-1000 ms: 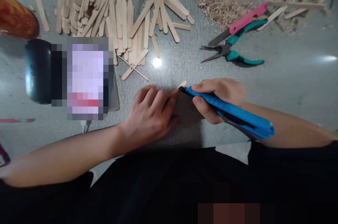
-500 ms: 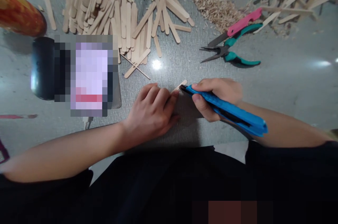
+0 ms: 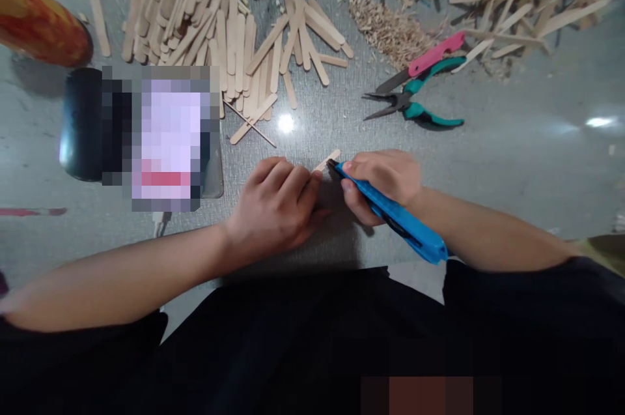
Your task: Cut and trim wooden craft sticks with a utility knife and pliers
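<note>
My left hand point(image 3: 278, 203) is closed and pressed on the table, its fingers pinning a thin wooden stick point(image 3: 332, 156). Only the stick's far end sticks out past the fingertips; the rest is hidden under the hand. In my right hand point(image 3: 383, 180) is a blue utility knife point(image 3: 405, 216), gripped near its front. The knife's dark tip is at the stick's edge, close to my left fingertips. Its handle slants down to the right. Whether the blade cuts into the wood I cannot tell.
A heap of craft sticks point(image 3: 180, 4) lies at the back left, with wood shavings point(image 3: 390, 30) to its right. Teal-handled pliers point(image 3: 405, 101) and a pink folding knife point(image 3: 434, 55) lie beyond my right hand. A blurred-out phone point(image 3: 168, 141) and an orange bottle point(image 3: 39, 21) are at left.
The knife in my right hand has swung, its rear end moving left and slightly down. The tip stays by the stick. My left hand holds about the same place; the whole view has shifted slightly.
</note>
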`<state>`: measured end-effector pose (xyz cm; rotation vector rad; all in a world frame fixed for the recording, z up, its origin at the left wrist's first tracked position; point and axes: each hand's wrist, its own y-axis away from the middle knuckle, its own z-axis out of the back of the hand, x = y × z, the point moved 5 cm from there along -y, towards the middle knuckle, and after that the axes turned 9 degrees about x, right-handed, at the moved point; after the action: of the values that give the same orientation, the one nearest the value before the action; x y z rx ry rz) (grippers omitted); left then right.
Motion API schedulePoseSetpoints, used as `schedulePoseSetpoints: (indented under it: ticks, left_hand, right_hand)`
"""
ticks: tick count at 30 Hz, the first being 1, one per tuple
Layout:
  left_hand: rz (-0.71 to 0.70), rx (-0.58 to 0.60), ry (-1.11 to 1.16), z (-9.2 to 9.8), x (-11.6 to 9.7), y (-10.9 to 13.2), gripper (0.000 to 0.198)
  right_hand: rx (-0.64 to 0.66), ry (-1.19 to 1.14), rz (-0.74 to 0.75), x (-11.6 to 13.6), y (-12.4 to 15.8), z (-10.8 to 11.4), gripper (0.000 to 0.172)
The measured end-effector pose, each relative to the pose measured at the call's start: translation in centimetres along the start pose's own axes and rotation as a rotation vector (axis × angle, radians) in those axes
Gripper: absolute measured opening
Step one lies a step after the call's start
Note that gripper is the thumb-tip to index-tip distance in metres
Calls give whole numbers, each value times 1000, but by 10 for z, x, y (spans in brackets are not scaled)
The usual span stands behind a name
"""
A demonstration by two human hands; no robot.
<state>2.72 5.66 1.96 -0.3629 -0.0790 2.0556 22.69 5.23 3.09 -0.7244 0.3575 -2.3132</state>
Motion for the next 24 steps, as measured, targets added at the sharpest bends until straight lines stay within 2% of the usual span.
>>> schedulePoseSetpoints:
  ticks: [7, 11, 14, 24]
  left_hand:
    - [8, -8, -27, 4, -1, -3, 44]
    - [6, 13, -6, 4, 0, -4, 44]
    - [14, 31, 22, 3, 1, -3, 43]
    - [17, 25, 29, 2, 1, -2, 40]
  right_hand:
    - [-39, -75, -121, -6, 11, 12, 22]
    - [-50, -80, -125, -6, 11, 14, 21]
    - [-61, -80, -110, -6, 10, 10, 27]
    - [-15, -57, -121, -7, 11, 8, 29]
